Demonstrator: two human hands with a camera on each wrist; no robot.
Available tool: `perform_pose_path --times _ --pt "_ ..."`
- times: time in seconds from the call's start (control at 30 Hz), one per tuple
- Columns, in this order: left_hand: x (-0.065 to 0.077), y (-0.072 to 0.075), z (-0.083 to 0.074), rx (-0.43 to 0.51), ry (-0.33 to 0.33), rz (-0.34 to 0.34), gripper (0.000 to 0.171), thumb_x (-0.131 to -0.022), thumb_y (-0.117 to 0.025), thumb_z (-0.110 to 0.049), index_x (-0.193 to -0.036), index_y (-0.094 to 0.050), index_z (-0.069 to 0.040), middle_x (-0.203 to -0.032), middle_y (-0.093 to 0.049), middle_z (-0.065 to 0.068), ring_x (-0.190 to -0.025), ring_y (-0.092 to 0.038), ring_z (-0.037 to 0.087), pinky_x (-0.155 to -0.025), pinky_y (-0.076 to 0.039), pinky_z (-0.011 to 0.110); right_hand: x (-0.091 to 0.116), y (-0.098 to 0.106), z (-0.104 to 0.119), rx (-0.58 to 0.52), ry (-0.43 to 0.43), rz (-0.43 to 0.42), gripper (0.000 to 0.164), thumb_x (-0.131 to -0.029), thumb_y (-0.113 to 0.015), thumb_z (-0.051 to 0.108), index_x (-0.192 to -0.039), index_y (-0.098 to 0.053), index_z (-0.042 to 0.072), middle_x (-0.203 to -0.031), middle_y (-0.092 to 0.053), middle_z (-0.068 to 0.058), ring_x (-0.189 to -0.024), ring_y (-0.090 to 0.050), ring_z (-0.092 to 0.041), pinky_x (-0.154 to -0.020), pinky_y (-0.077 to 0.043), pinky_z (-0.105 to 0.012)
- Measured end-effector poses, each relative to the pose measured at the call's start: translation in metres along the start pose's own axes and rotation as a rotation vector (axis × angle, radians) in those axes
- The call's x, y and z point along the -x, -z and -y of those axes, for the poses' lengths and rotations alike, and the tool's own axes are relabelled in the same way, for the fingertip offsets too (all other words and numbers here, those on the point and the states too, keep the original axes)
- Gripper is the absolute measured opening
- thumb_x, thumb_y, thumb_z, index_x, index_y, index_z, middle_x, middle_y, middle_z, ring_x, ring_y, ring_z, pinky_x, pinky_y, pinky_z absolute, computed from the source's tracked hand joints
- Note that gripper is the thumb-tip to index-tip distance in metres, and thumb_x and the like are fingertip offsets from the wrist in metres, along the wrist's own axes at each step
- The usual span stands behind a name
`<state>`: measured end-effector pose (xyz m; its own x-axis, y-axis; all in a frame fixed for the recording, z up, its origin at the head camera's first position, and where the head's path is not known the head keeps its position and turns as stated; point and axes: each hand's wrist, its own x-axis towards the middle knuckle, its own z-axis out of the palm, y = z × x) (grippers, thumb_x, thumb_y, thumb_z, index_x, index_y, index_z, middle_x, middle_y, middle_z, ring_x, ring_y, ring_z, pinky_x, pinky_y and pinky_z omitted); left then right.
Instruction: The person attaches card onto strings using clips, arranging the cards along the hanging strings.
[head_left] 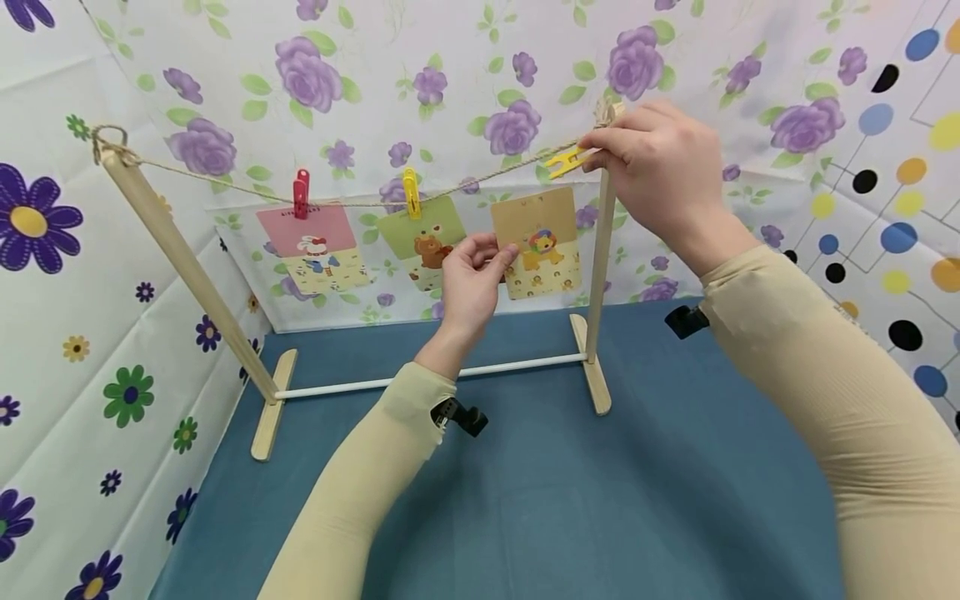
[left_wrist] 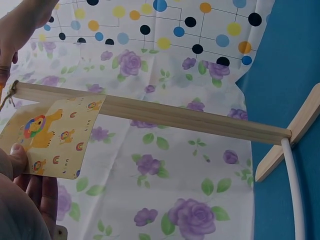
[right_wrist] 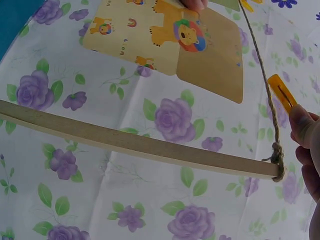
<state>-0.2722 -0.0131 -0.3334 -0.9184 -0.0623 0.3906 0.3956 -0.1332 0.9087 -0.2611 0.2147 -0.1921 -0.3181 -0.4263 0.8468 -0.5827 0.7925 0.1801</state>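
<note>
A lion card (head_left: 542,242), tan above and cream below, is pinched at its left edge by my left hand (head_left: 474,287), just below the twine (head_left: 495,177). My right hand (head_left: 660,167) pinches a yellow clothespin (head_left: 566,162) beside the top of the right post. In the right wrist view the yellow clothespin (right_wrist: 282,93) lies next to the twine (right_wrist: 262,65). Further left, a red clothespin (head_left: 301,194) holds a pink rabbit card (head_left: 311,246) on the line. Another yellow clothespin (head_left: 411,193) holds a green bear card (head_left: 423,242).
The twine is tied between a left wooden post (head_left: 191,271) and a right wooden post (head_left: 600,267). A white rod (head_left: 337,387) joins their feet on the blue tabletop (head_left: 525,483). Flowered sheets (head_left: 420,50) hang behind and at the left, a dotted sheet (head_left: 885,192) at the right.
</note>
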Motion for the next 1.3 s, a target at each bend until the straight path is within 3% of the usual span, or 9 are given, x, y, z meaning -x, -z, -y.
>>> perform_pose_path --times 0.23,0.57,1.03,1.3 --pt "-0.003 0.0 -0.003 -0.022 -0.014 -0.019 0.017 -0.098 -0.08 -0.008 -0.109 -0.071 0.0 -0.09 -0.073 -0.001 -0.085 -0.068 0.009 -0.073 -0.056 0.025 -0.014 0.004 0.003 0.036 -0.037 0.041 0.017 -0.103 -0.077 0.02 -0.109 -0.085 0.006 -0.097 -0.08 -0.013 -0.097 -0.07 -0.033 -0.07 -0.058 -0.053" --pt "-0.007 -0.002 -0.007 -0.022 -0.013 -0.017 0.017 -0.098 -0.08 -0.01 -0.108 -0.071 0.0 -0.092 -0.075 0.004 -0.084 -0.067 0.011 -0.071 -0.055 0.025 -0.028 0.01 0.004 0.071 -0.013 0.111 0.02 -0.102 -0.077 0.021 -0.113 -0.084 0.006 -0.101 -0.08 -0.013 -0.099 -0.069 -0.033 -0.075 -0.059 -0.05" --pt "-0.012 -0.002 -0.006 -0.043 -0.037 -0.029 0.016 -0.099 -0.079 -0.008 -0.109 -0.069 0.0 -0.09 -0.072 0.0 -0.082 -0.066 0.008 -0.07 -0.052 0.024 -0.046 0.016 0.01 0.125 -0.113 0.339 0.022 -0.102 -0.076 0.017 -0.119 -0.082 0.005 -0.114 -0.079 -0.013 -0.111 -0.067 -0.035 -0.086 -0.059 -0.054" --pt "-0.011 -0.002 -0.005 -0.055 -0.04 -0.021 0.017 -0.099 -0.079 -0.009 -0.109 -0.07 0.0 -0.093 -0.074 0.004 -0.083 -0.067 0.009 -0.072 -0.053 0.025 -0.048 0.016 0.013 0.159 -0.11 0.406 0.022 -0.102 -0.077 0.015 -0.121 -0.081 0.004 -0.115 -0.078 -0.013 -0.112 -0.066 -0.035 -0.084 -0.059 -0.053"
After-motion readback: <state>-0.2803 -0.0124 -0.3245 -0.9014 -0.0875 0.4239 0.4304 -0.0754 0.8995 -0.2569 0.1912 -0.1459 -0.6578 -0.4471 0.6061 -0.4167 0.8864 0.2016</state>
